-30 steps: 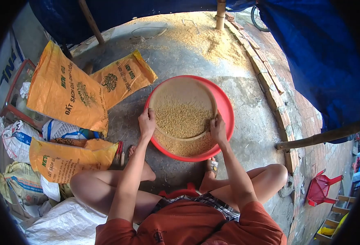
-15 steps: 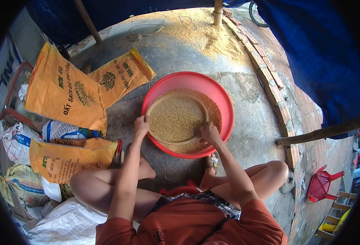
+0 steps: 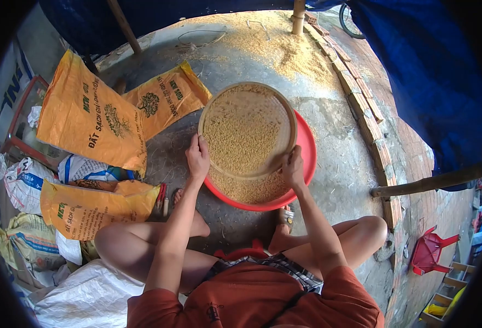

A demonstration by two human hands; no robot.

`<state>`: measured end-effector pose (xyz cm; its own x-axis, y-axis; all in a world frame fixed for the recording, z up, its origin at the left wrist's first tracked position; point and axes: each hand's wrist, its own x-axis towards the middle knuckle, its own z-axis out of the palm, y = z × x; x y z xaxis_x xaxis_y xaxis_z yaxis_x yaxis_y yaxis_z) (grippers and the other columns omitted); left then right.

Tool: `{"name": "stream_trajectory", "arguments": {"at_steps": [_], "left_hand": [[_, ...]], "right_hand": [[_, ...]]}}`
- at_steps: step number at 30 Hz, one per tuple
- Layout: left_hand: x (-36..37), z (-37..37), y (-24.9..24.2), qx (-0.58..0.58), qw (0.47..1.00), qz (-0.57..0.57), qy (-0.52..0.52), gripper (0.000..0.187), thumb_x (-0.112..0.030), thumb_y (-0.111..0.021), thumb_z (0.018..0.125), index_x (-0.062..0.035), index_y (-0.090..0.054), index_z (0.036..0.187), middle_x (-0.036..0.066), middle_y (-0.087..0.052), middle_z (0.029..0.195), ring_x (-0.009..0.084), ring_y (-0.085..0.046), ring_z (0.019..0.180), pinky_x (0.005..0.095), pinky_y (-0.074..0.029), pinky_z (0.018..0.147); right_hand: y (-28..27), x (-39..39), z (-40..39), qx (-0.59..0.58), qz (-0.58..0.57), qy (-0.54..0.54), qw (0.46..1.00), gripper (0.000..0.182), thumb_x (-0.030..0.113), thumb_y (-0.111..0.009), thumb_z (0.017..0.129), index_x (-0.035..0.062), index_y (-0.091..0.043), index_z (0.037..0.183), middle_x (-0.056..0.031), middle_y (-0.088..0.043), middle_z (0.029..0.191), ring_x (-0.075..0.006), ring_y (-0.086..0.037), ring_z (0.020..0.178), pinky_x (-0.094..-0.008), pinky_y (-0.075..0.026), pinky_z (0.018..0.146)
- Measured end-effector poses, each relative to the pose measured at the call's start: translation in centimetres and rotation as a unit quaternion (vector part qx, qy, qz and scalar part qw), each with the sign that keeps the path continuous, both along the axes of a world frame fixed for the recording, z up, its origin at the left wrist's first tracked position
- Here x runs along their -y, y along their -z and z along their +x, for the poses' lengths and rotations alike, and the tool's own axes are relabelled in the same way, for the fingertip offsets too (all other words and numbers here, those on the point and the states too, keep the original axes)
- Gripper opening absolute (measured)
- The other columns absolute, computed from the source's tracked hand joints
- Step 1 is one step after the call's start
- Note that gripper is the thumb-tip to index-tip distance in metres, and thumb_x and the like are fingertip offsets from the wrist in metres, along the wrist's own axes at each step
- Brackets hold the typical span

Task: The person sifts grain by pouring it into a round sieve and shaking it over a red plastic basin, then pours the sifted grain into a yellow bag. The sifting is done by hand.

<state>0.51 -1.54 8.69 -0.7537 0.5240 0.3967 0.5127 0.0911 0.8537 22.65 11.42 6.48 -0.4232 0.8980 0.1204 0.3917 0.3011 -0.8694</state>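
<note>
A round sieve [image 3: 241,134] with a pale rim is held up above a red basin [image 3: 308,143], its far side tilted upward. Grain lies over the near and middle part of its mesh, with bare mesh toward the far edge. My left hand [image 3: 198,157] grips the rim on the left, fingers closed round it. On the right, my right hand [image 3: 293,168] clasps the rim near the basin's edge. Below the sieve, more grain [image 3: 252,190] shows in the near part of the basin; the sieve hides the rest.
Orange sacks [image 3: 90,117] stand to the left, with white bags [image 3: 27,183] beside them. A row of bricks [image 3: 369,136] runs along the right. Beyond it lies a red stool [image 3: 431,251]. Grain [image 3: 301,57] is spread over the far floor. A wooden pole [image 3: 427,181] juts in from the right.
Both hands have raised the sieve from low inside the basin and moved it slightly right and away from me. It is now tilted, and its grain has slid toward the near side.
</note>
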Motion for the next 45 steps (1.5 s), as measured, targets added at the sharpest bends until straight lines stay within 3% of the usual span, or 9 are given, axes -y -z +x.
{"name": "stream_trajectory", "arguments": {"at_steps": [5,9,16,23,28,32,34,40,45], "left_hand": [[-0.2,-1.5,6.7,-0.053,0.997,-0.049,-0.005,0.024,-0.017,-0.039,0.085,0.0027,-0.053,0.085,0.023,-0.054,0.067,0.0382,-0.054,0.065,0.0375,-0.041,0.055],[0.3,-2.4,9.1,-0.008,0.998,-0.061,0.013,0.024,-0.017,-0.040,0.084,0.0022,-0.054,0.082,0.023,-0.053,0.067,0.0375,-0.054,0.064,0.0386,-0.041,0.055],[0.5,-3.4,6.8,-0.031,0.996,-0.082,0.005,0.027,-0.019,-0.041,0.085,0.0046,-0.052,0.079,0.021,-0.053,0.065,0.0256,-0.053,0.055,0.0334,-0.040,0.055],[0.7,-0.7,1.6,0.004,0.999,-0.042,0.005,0.023,-0.017,-0.039,0.086,0.0018,-0.053,0.087,0.022,-0.053,0.067,0.0379,-0.054,0.067,0.0356,-0.041,0.056],[0.5,-1.4,6.2,-0.028,0.999,-0.039,-0.013,0.023,-0.016,-0.040,0.084,0.0020,-0.054,0.085,0.023,-0.054,0.070,0.0382,-0.055,0.071,0.0371,-0.042,0.057],[0.3,-2.0,7.6,-0.035,0.997,-0.066,-0.030,0.023,-0.018,-0.044,0.081,0.0007,-0.054,0.073,0.023,-0.054,0.065,0.0376,-0.055,0.066,0.0435,-0.042,0.058],[0.2,-1.8,6.3,0.044,0.995,-0.087,-0.023,0.022,-0.018,-0.044,0.080,0.0010,-0.054,0.073,0.022,-0.054,0.064,0.0375,-0.055,0.066,0.0444,-0.042,0.059],[-0.2,-2.9,1.7,0.009,0.996,-0.048,-0.071,0.030,-0.023,-0.043,0.082,0.0022,-0.055,0.074,0.023,-0.054,0.063,0.0381,-0.055,0.068,0.0443,-0.042,0.062],[0.9,-4.5,-4.4,-0.011,0.992,-0.123,0.014,0.049,-0.036,-0.041,0.084,0.0074,-0.045,0.107,0.026,-0.055,0.090,0.0338,-0.055,0.088,0.0386,-0.042,0.075]], "right_hand": [[3.7,-0.8,0.6,0.097,0.141,0.013,0.985,0.023,0.009,-0.045,0.079,-0.0043,-0.034,0.093,-0.0189,-0.052,0.060,-0.0298,-0.056,0.052,-0.0368,-0.044,0.043],[-2.3,0.9,0.4,0.081,0.111,-0.021,0.990,0.023,0.010,-0.046,0.079,-0.0046,-0.035,0.094,-0.0186,-0.052,0.061,-0.0292,-0.057,0.053,-0.0363,-0.045,0.045],[2.5,-0.4,-0.2,0.021,-0.032,-0.043,0.998,0.022,0.009,-0.045,0.078,-0.0062,-0.038,0.094,-0.0209,-0.055,0.068,-0.0284,-0.058,0.052,-0.0349,-0.047,0.047],[2.0,0.1,-0.2,0.009,0.012,0.007,1.000,0.020,0.012,-0.045,0.078,-0.0027,-0.033,0.084,-0.0234,-0.053,0.066,-0.0326,-0.057,0.051,-0.0399,-0.046,0.042],[1.0,0.3,0.2,0.076,0.004,-0.009,0.997,0.021,0.013,-0.045,0.079,-0.0036,-0.035,0.085,-0.0205,-0.053,0.066,-0.0288,-0.058,0.048,-0.0343,-0.048,0.035],[2.6,-1.6,0.6,-0.094,-0.224,-0.028,0.970,0.029,0.020,-0.049,0.079,-0.0035,-0.044,0.095,-0.0088,-0.053,0.064,-0.0169,-0.053,0.041,-0.0259,-0.044,0.033],[-2.0,-0.5,0.3,0.004,-0.412,-0.018,0.911,0.029,0.025,-0.052,0.078,0.0004,-0.049,0.092,-0.0047,-0.052,0.061,-0.0127,-0.049,0.038,-0.0213,-0.037,0.030],[-2.1,-0.8,-0.3,-0.179,-0.533,-0.072,0.824,0.026,0.017,-0.057,0.075,0.0038,-0.047,0.095,-0.0036,-0.054,0.067,-0.0113,-0.048,0.043,-0.0200,-0.033,0.029],[-3.7,-0.4,-1.1,-0.229,-0.520,-0.079,0.819,0.020,0.015,-0.052,0.076,0.0048,-0.048,0.093,-0.0040,-0.054,0.069,-0.0114,-0.047,0.044,-0.0187,-0.032,0.030]]}}
